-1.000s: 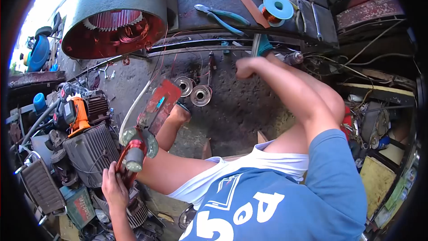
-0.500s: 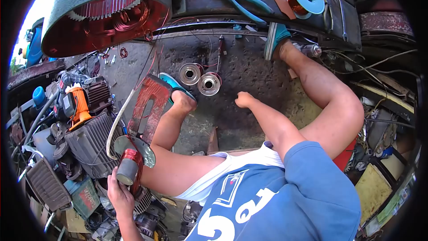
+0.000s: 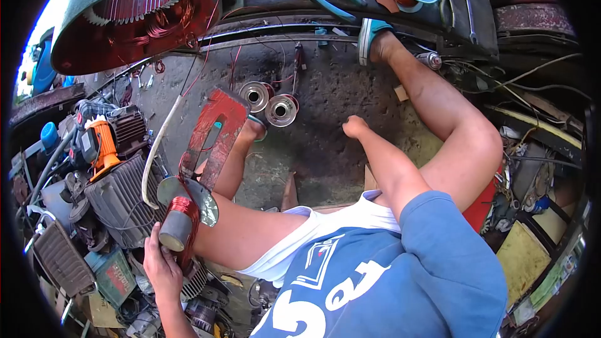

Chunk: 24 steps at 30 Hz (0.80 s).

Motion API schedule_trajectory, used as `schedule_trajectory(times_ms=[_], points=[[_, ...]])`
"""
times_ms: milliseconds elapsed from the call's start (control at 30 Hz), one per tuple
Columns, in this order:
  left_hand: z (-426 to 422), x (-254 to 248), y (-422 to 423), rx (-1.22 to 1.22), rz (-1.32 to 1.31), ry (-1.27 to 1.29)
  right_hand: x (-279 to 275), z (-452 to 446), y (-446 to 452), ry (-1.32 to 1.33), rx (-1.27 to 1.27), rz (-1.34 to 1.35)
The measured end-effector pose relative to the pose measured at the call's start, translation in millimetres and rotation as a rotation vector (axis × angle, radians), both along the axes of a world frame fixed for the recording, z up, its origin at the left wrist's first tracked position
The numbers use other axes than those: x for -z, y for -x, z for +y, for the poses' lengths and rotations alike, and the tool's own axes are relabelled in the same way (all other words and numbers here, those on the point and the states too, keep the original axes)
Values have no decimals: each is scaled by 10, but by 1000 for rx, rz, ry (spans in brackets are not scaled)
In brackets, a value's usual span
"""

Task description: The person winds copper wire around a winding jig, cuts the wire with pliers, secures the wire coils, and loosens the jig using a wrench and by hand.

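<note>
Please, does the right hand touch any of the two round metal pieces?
Apart: the head view shows dark floor between the right hand and the nearer metal piece.

A blue short-sleeved T-shirt (image 3: 416, 263) is worn, printed in white with large letters (image 3: 294, 316) and an outlined shape (image 3: 316, 267). White shorts (image 3: 357, 216) are worn behind the bare right hand (image 3: 355, 127); beyond it, a teal shoe (image 3: 377, 29) edged in white is seen.

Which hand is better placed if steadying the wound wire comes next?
Probably the left hand: its fingers are right by the cylinder that bears the wound wire. The right hand is well away from it.
</note>
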State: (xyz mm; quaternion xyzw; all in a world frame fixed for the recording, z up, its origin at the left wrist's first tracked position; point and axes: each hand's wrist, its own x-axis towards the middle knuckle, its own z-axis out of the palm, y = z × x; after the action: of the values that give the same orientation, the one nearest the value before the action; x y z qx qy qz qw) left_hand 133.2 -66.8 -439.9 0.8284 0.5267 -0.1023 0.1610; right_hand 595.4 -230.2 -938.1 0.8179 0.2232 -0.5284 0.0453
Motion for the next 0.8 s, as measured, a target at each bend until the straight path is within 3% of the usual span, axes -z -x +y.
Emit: schedule_trajectory(times_ms=[300, 367, 400, 433, 500, 600, 700, 800], points=[[77, 310, -129, 46, -44, -93, -262, 346, 109, -153, -1, -41], [143, 352, -31, 42, -36, -110, -263, 594, 307, -489, 10, -131], [142, 363, 2, 28, -35, -83, -693, 845, 398, -579, -27, -155], [126, 370, 44, 8, -31, -56, -661, 995, 525, -827, -134, -217], [72, 385, 102, -22, -33, -22, -574, 1377, 745, -1084, -517, -197], [25, 415, 144, -86, -23, 13, -988, 1707, 1130, -986, -785, -264], [37, 424, 182, -110, -44, 44, -972, 1944, 1305, -662, -740, -169], [45, 418, 164, -108, -33, 63, -822, 1989, 1438, -595, -774, -298]])
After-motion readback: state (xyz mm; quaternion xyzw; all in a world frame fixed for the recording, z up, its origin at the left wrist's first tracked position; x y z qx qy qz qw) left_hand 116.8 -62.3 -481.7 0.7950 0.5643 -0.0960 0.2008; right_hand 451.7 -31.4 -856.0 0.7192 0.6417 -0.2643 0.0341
